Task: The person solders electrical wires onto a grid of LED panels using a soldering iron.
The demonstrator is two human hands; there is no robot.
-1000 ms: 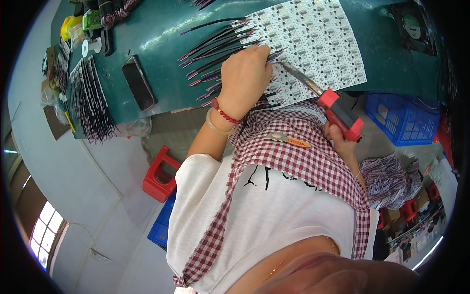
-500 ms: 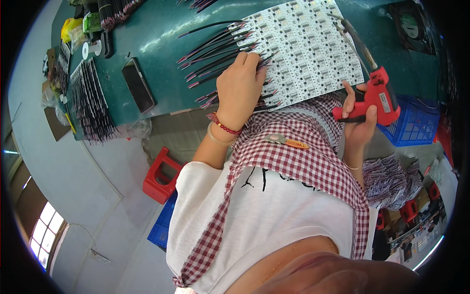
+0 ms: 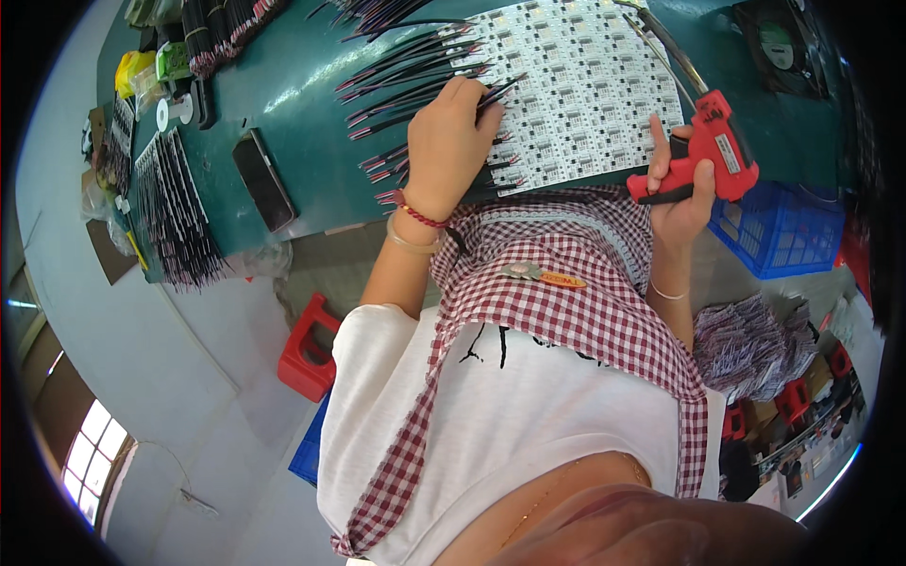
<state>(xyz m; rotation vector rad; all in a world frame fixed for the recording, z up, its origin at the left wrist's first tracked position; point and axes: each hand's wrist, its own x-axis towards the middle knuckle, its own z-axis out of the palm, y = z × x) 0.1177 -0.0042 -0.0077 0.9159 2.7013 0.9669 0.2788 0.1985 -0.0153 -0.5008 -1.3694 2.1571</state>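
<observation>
My left hand [image 3: 448, 141] is over the left edge of a white circuit-board panel [image 3: 595, 94], its fingers pinched on a thin black wire [image 3: 503, 90] that sticks out to the right over the panel. Several black wires [image 3: 396, 94] with reddish ends fan out leftward from that edge, above and below the hand. In my right hand [image 3: 684, 189], at the panel's lower right corner, is a red soldering gun [image 3: 722, 146] with black parts. Its long metal tip [image 3: 675, 52] reaches up along the panel's right side; the far end sits near the top of the picture.
On the green table [image 3: 311, 104] lie a phone [image 3: 264, 179], a row of wired strips [image 3: 179, 208], a white spool [image 3: 175, 111] and wire bundles [image 3: 222, 33]. A black fan [image 3: 783, 47] stands far right. Blue crate [image 3: 779, 231] and red stool [image 3: 310, 349] are below table level.
The panel and its wires have shifted up and left against the phone. My left hand has moved a little left, and the soldering gun has come up and left with my right hand.
</observation>
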